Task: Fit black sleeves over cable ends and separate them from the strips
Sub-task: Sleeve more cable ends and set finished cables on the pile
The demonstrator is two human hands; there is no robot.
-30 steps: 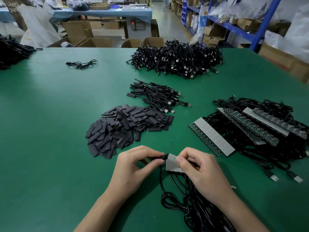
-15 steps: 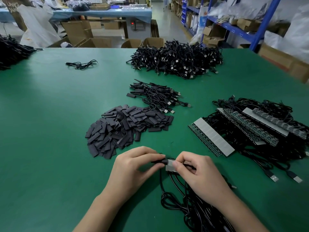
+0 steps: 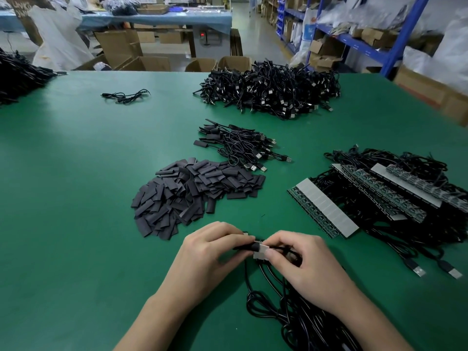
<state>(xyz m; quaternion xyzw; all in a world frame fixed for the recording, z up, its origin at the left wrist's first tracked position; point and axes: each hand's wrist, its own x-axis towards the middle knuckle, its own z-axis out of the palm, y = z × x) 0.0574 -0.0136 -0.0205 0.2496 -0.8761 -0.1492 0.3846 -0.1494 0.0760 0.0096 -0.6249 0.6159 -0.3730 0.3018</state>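
Note:
My left hand [image 3: 210, 252] pinches a black sleeve [image 3: 247, 247] that sits over a cable end at the edge of a short grey strip [image 3: 260, 252]. My right hand [image 3: 301, 264] pinches that strip from the right, thumb on its grey face. Black cables [image 3: 291, 312] run from the strip toward me under my right wrist. A heap of loose black sleeves [image 3: 192, 193] lies just beyond my hands. Longer strips with cables attached [image 3: 326, 209] lie to the right.
A small bundle of sleeved USB cables [image 3: 240, 145] lies behind the sleeve heap. A large pile of cables [image 3: 271, 89] sits at the table's far side, a lone cable [image 3: 125, 96] far left. The green table [image 3: 76, 198] has bare room on the left.
Both hands have drawn closer together. The grey strip shows less of its face now, and the sleeve has slid further onto the cable end beside it.

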